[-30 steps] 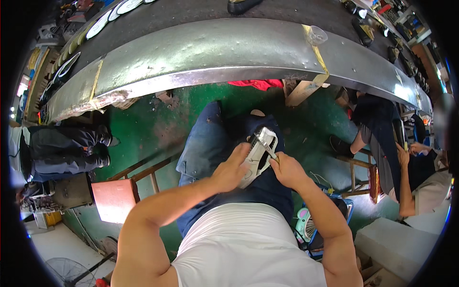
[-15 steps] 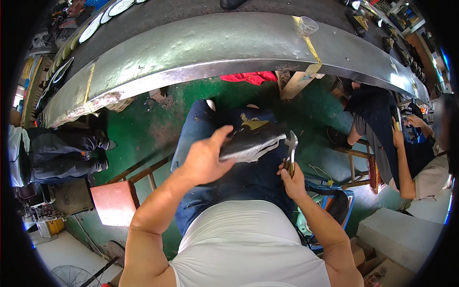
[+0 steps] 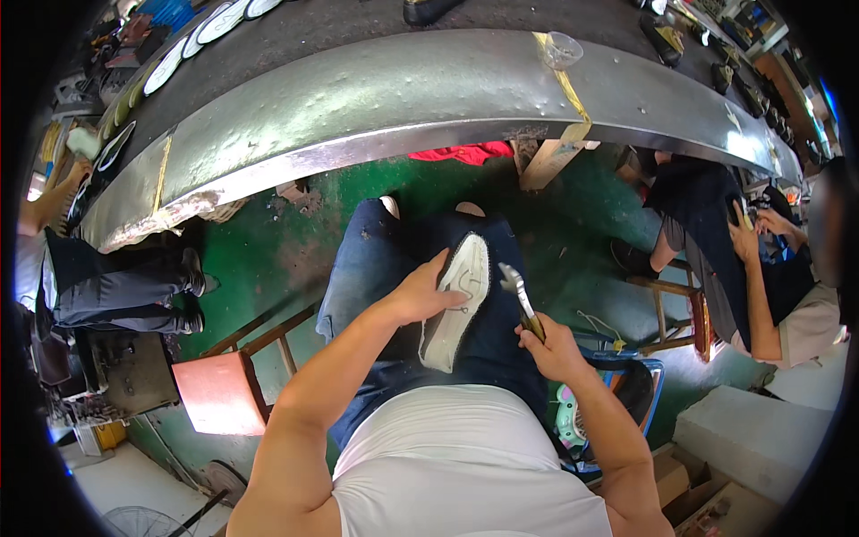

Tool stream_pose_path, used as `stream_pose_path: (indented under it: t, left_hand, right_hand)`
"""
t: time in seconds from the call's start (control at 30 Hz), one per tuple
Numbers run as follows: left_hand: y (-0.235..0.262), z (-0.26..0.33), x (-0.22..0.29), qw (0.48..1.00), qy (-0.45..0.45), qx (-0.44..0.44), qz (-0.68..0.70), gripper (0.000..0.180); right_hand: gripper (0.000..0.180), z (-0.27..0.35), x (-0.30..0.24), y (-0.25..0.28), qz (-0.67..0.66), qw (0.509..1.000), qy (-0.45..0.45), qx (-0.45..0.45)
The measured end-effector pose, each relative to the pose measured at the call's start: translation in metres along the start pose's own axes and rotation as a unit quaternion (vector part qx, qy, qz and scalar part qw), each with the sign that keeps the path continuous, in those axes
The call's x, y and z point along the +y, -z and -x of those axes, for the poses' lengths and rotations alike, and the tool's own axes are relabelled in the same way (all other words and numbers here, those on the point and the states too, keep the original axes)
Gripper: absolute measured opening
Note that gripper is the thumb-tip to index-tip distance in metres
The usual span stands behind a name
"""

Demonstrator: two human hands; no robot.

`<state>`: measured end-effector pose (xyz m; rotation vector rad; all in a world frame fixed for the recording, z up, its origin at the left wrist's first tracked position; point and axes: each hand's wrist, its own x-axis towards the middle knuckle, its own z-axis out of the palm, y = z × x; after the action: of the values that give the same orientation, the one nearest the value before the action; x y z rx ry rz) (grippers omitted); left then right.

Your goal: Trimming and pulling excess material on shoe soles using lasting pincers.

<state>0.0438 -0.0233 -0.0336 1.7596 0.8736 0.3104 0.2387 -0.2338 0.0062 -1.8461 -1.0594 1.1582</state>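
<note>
A dark shoe (image 3: 445,336) lies over my lap with its pale underside facing up and its toe pointing away from me. My left hand (image 3: 420,295) grips its left side, fingers tucked around the edge and thumb across the underside. To the right of the shoe, my right hand (image 3: 557,347) is closed around the yellowish handle of metal pincers (image 3: 521,294). Their steel head points up and left, a short gap away from the shoe. Thin thread-like lines show on the pale underside near my left thumb.
Ahead runs a metal-edged workbench (image 3: 358,94) with pale soles (image 3: 224,20) and a clear plastic cup (image 3: 562,51). A pink-topped stool (image 3: 219,394) stands at left. A co-worker (image 3: 752,268) sits at right; another person's legs (image 3: 134,286) are at left. A blue-framed chair (image 3: 640,394) is beside me.
My left hand has turned the shoe from its side to underside up and brought it lower, toe away. My right hand has tilted the pincers leftward, lowering their head slightly.
</note>
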Motion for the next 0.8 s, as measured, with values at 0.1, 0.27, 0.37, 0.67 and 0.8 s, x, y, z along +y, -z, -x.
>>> stream_pose_path:
  t: [0.1,0.27,0.37,0.67,0.8]
  left_hand:
    - [0.020,0.019,0.034,0.981,0.046,-0.033,-0.188,0.034]
    - [0.001,0.026,0.021,0.961,-0.060,0.110,-0.245,0.021]
    - [-0.003,0.029,0.031,0.958,-0.078,0.108,-0.255,0.022]
    - [-0.015,0.014,0.012,0.988,0.007,0.106,-0.109,0.033]
    - [-0.025,0.012,-0.027,0.900,0.200,-0.024,0.387,0.057]
  right_hand:
    - [0.024,-0.001,-0.035,0.015,0.092,0.989,0.003,-0.113]
    - [0.020,-0.029,-0.047,0.015,0.026,0.970,-0.072,-0.229]
    - [0.023,-0.040,-0.060,0.023,0.039,0.947,-0.122,-0.295]
    - [0.030,-0.079,-0.126,0.045,0.379,0.865,-0.058,-0.325]
    - [0.028,-0.078,-0.096,0.023,0.305,0.913,-0.007,-0.271]
